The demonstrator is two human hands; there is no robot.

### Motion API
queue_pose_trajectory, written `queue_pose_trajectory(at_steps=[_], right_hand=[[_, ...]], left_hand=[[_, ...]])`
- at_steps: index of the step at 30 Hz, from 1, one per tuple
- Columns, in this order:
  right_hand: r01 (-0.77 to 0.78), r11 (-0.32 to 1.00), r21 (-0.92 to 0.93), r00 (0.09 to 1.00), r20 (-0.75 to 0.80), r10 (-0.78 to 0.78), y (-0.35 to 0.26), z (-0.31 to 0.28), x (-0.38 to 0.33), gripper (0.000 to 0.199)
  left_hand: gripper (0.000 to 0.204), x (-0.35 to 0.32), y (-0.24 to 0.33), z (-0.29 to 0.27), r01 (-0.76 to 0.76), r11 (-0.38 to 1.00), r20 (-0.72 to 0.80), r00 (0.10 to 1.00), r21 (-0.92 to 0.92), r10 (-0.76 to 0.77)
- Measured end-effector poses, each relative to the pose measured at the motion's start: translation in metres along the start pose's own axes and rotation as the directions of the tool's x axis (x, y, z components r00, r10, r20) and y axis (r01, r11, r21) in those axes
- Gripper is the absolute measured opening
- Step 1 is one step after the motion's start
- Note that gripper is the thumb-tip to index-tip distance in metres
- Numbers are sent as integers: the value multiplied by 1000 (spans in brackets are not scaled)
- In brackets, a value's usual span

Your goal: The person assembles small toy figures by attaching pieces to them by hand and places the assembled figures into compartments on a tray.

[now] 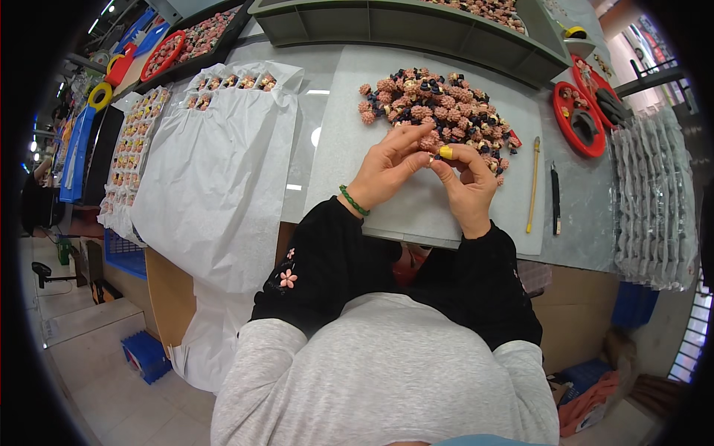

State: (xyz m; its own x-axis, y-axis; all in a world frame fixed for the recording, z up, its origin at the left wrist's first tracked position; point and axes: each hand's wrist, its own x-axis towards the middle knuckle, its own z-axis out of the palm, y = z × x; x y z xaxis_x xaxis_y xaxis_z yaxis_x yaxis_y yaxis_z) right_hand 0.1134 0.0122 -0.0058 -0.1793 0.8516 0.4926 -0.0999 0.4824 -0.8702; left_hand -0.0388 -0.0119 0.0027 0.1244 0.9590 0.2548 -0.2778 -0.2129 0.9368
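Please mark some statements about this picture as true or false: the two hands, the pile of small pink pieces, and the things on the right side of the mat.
1. Both hands meet at the near edge of the pile of pink pieces. True.
2. The left hand wears a red bracelet. False: the bracelet is green.
3. A yellow cap covers a fingertip of the right hand. True.
4. The yellow stick lies left of the pile. False: it lies to the right.
5. The white paper covers the pile. False: it lies left of the grey mat.
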Motion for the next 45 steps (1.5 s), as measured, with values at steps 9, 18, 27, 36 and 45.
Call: queue_pose_trajectory(at_steps=[9, 18, 27, 36, 45], right_hand=[[40, 992, -116, 999, 41, -35, 0, -7, 1, 18], [-134, 990, 33, 990, -34, 135, -7, -1, -2, 21], [-146, 989, 14, 989, -5, 146, -8, -1, -3, 22], [-154, 988, 6, 988, 22, 154, -5, 1, 0, 19], [56, 944, -326, 994, 109, -21, -6, 3, 0, 20]], left_hand=[[49, 0, -4, 0, -44, 993, 109, 994, 111, 31], [46, 29, 58, -12, -213, 965, -121, 965, 153, 233], [39, 51, 129, -214, 321, 223, -390, 789, 920, 475], [26, 6, 78, -310, 625, -158, -589, 777, 764, 222], [65, 3, 45, -283, 680, -365, -652, 726, 635, 217]])
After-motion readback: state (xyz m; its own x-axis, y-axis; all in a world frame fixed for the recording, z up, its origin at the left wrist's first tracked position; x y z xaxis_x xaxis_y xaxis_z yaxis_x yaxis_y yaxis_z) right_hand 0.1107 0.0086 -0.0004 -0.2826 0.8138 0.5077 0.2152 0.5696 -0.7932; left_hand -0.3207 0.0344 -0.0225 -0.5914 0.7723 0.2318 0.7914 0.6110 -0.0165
